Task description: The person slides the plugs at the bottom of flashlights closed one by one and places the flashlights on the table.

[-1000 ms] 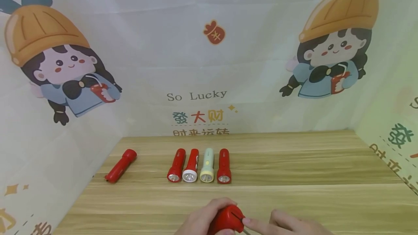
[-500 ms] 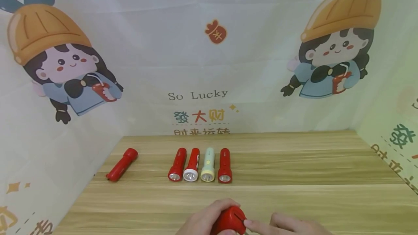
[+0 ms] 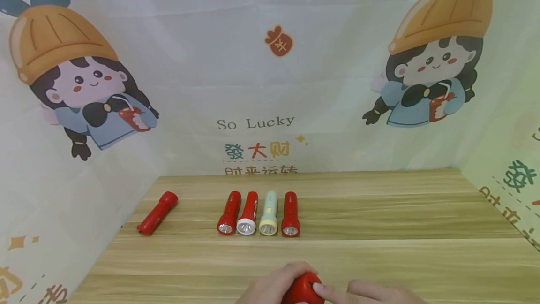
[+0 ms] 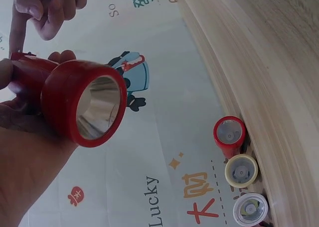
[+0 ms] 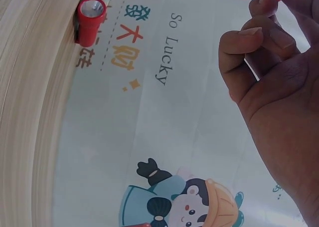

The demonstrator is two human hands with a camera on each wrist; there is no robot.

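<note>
A red flashlight (image 3: 300, 291) is held by my left hand (image 3: 270, 287) at the bottom middle of the head view. Its tail, with a dark slot, shows there. In the left wrist view the left hand (image 4: 35, 157) wraps the flashlight body (image 4: 32, 82), and the wide lens head (image 4: 99, 107) points toward the camera. My right hand (image 3: 367, 292) reaches in from the right with its index fingertip touching the tail. Seen in the left wrist view, the right hand (image 4: 47, 12) has that finger straight and the others bent. The right wrist view shows the right hand's (image 5: 286, 82) bent fingers.
On the wooden table (image 3: 401, 219), a row holds a red flashlight (image 3: 229, 210), a red one with white rim (image 3: 246, 226), a mint one with yellow rim (image 3: 270, 203) and another red one (image 3: 289, 212). A red flashlight (image 3: 157, 214) lies at left. Printed cloth (image 3: 337, 144) stands around.
Both hands and the held flashlight have shifted slightly right and down. The flashlight's slotted tail has turned, and a thin grey strip beneath the right fingertip no longer shows.
</note>
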